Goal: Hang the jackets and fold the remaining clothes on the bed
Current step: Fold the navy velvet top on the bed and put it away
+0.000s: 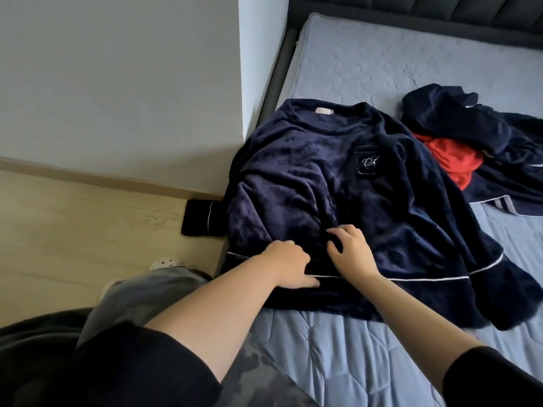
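Note:
A navy fleece top (308, 177) with white piping and a chest pocket lies spread front-up on the blue quilted bed (382, 69), collar towards the headboard. My left hand (289, 267) grips the fabric at the lower hem, fingers curled into it and thumb along the piping. Just to its right, my right hand (351, 251) has bent fingers pinching the fleece above the hem. One sleeve cuff (199, 217) hangs off the bed's left edge. A red garment (452, 163) lies at the right under another dark navy garment (458, 118).
A grey wall corner (117, 83) juts in beside the bed's left side, above a wooden floor (73, 230). The dark padded headboard (440, 13) runs along the far end. Bare quilt (338, 356) shows in front of the top.

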Demonstrator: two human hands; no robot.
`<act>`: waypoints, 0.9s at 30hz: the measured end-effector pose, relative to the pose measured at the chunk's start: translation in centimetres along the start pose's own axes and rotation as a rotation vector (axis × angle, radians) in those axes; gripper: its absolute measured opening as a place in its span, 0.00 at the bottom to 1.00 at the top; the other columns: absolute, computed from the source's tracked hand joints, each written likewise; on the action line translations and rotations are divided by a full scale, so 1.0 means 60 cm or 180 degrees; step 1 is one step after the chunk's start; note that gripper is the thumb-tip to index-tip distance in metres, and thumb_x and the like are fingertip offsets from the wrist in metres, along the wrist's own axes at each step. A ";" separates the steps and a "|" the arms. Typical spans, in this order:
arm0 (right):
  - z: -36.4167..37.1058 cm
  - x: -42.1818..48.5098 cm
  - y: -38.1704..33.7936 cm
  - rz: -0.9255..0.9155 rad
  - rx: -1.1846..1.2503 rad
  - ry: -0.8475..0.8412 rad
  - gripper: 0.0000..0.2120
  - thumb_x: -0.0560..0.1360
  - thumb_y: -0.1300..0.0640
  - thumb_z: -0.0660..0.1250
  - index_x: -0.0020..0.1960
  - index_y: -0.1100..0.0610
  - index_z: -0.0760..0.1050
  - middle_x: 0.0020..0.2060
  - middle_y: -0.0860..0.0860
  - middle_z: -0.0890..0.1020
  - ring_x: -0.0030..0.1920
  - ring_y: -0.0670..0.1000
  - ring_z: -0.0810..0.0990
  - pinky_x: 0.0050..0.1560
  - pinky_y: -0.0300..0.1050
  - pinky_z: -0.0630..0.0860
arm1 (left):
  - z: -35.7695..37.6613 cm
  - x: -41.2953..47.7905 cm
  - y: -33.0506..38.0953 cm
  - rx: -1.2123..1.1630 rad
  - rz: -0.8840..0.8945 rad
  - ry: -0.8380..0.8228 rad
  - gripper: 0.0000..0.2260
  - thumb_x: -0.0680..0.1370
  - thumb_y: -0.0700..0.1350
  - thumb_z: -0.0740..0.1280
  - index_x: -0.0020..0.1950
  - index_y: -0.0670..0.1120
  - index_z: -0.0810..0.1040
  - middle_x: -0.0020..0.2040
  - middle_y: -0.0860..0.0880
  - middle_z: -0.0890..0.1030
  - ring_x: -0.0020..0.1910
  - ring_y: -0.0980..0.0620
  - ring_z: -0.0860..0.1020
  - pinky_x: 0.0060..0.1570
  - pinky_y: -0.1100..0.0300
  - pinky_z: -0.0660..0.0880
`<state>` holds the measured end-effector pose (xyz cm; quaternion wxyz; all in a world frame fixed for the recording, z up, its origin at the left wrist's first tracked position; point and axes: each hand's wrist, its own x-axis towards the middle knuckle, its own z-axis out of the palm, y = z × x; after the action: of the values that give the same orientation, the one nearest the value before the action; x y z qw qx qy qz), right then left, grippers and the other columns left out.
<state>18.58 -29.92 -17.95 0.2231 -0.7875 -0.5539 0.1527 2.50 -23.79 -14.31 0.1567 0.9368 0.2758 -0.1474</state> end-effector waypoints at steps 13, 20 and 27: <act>-0.022 -0.081 -0.001 -0.0860 -0.1609 -0.0670 0.21 0.71 0.64 0.60 0.64 0.58 0.69 0.56 0.54 0.72 0.58 0.57 0.71 0.55 0.48 0.68 | -0.014 -0.003 -0.002 0.0876 -0.0021 0.1316 0.10 0.71 0.36 0.63 0.50 0.46 0.74 0.54 0.45 0.68 0.54 0.44 0.67 0.44 0.56 0.59; -0.083 -0.008 -0.050 -0.0108 -0.0693 0.0596 0.11 0.67 0.69 0.61 0.49 0.60 0.71 0.41 0.55 0.77 0.42 0.60 0.74 0.38 0.50 0.68 | -0.059 -0.031 -0.079 -0.0076 -0.1534 0.1911 0.18 0.69 0.36 0.66 0.59 0.46 0.72 0.55 0.44 0.72 0.54 0.41 0.71 0.45 0.51 0.68; -0.102 0.060 -0.043 0.0651 -0.0195 -0.0627 0.08 0.67 0.68 0.59 0.37 0.58 0.74 0.35 0.57 0.80 0.41 0.58 0.78 0.35 0.39 0.69 | -0.074 -0.052 -0.123 -0.2044 -0.1764 0.0444 0.10 0.70 0.33 0.61 0.31 0.44 0.67 0.30 0.47 0.68 0.30 0.49 0.65 0.27 0.60 0.58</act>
<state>20.72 -26.91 -11.36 0.1268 -0.8275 -0.4943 0.2342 -3.31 -17.70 -10.70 0.3758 0.7387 0.5588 -0.0270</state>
